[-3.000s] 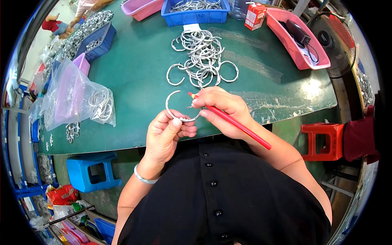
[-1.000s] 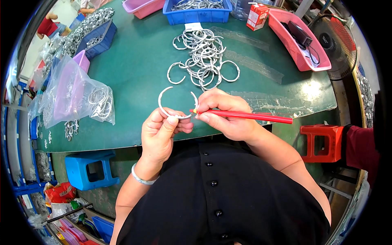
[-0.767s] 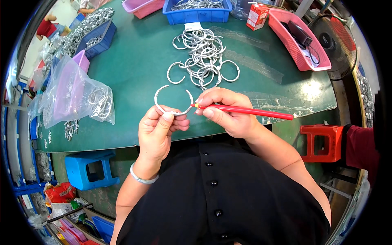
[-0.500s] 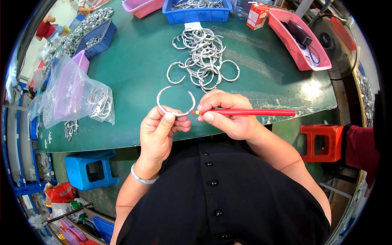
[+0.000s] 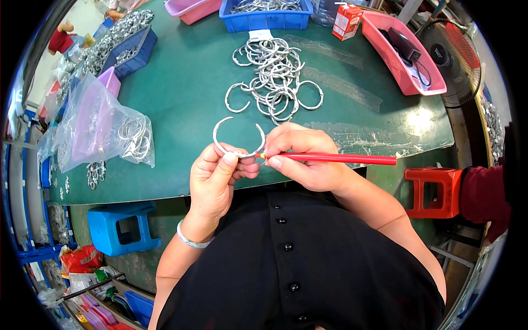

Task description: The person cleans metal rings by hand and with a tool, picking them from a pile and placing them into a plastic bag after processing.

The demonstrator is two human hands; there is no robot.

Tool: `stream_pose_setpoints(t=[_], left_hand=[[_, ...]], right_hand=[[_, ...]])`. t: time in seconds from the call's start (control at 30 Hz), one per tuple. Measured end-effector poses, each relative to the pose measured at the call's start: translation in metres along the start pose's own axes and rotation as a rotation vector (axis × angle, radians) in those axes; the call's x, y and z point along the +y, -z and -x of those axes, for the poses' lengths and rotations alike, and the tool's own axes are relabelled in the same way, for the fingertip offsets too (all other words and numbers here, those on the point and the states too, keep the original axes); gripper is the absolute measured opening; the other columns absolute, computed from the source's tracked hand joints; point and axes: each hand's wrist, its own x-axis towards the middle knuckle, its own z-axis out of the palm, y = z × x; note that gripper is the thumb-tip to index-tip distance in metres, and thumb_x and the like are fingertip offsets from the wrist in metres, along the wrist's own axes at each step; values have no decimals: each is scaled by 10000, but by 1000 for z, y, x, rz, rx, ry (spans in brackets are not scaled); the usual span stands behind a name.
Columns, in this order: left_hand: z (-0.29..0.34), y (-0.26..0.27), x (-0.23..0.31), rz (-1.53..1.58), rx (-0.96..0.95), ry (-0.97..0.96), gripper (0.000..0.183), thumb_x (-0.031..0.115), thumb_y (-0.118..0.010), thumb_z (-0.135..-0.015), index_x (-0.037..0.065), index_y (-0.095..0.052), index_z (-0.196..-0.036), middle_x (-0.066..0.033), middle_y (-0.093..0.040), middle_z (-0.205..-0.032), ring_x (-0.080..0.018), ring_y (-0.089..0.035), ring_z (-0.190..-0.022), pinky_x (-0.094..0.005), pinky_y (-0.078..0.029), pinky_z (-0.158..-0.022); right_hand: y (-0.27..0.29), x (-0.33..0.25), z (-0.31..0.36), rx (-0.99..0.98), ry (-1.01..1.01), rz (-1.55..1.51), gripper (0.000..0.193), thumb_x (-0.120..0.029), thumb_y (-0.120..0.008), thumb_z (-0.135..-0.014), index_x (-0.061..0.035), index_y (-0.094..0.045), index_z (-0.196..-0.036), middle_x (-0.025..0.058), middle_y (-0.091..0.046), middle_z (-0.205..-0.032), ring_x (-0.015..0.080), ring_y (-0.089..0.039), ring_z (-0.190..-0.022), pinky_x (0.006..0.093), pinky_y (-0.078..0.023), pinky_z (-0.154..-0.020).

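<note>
Between thumb and fingers, my left hand (image 5: 217, 176) pinches an open silver metal ring (image 5: 216, 132), its gap facing away from me. My right hand (image 5: 308, 157) is closed around a red pen-like stick (image 5: 352, 159) with a yellowish band near its tip. That tip meets the lower right of the ring, close to my left fingertips; whether it touches cannot be made out. Beyond my hands, a pile of similar silver rings (image 5: 275, 71) lies on the green table (image 5: 181, 99).
A clear plastic bag (image 5: 88, 126) with rings lies at left. Farther back stand blue bins (image 5: 264, 22) and a pink basket (image 5: 404, 82). A red drink carton (image 5: 346, 23) and a black fan (image 5: 440, 55) are at right. Blue (image 5: 124, 225) and red (image 5: 433, 192) stools flank me.
My right hand has shifted slightly left and down, and the pen-like stick's tip is now nearer the ring. The ring has moved slightly right in my left hand.
</note>
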Motion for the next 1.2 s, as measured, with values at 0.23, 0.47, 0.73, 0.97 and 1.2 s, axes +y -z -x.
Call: stream_pose_setpoints(t=[0.23, 0.47, 0.73, 0.97, 1.2], left_hand=[[3, 1, -1, 17, -24, -13, 124, 142, -493, -894, 22, -527, -889, -121, -621, -834, -189, -630, -717, -298, -534, -661], [2, -1, 0, -9, -8, -22, 132, 159, -494, -894, 34, -535, -889, -105, -621, -833, -174, -629, -706, -290, -535, -646], [0, 3, 1, 11, -22, -4, 127, 132, -499, -890, 8, -527, -894, -129, -619, -840, -201, -633, -726, -307, -537, -671], [0, 1, 2, -5, -9, 3, 139, 140, -505, -888, 3, -530, -894, -126, -619, -830, -197, -632, -718, -303, -535, -666], [-1, 2, 0, -10, 2, -12, 128, 160, -500, -891, 36, -529, -885, -109, -620, -838, -187, -633, -701, -294, -535, -639]], right_hand=[[-1, -2, 1, -5, 13, -3, 99, -33, -606, -739, -8, -605, -835, 95, -598, -794, 206, -579, -740, 294, -463, -658], [-2, 0, 1, 24, 15, -20, 81, -35, -596, -756, -7, -597, -831, 91, -597, -790, 192, -581, -719, 281, -462, -637], [-1, 1, 0, 32, -30, -15, 72, -44, -594, -765, -11, -594, -830, 90, -594, -783, 182, -585, -705, 270, -462, -628], [-1, 1, 2, 50, -124, -74, 102, -91, -599, -797, -11, -586, -859, 91, -606, -805, 167, -595, -717, 269, -467, -632], [4, 0, 2, 166, -130, -177, 174, -114, -554, -852, 2, -576, -981, 73, -612, -817, 136, -592, -755, 249, -466, -663]])
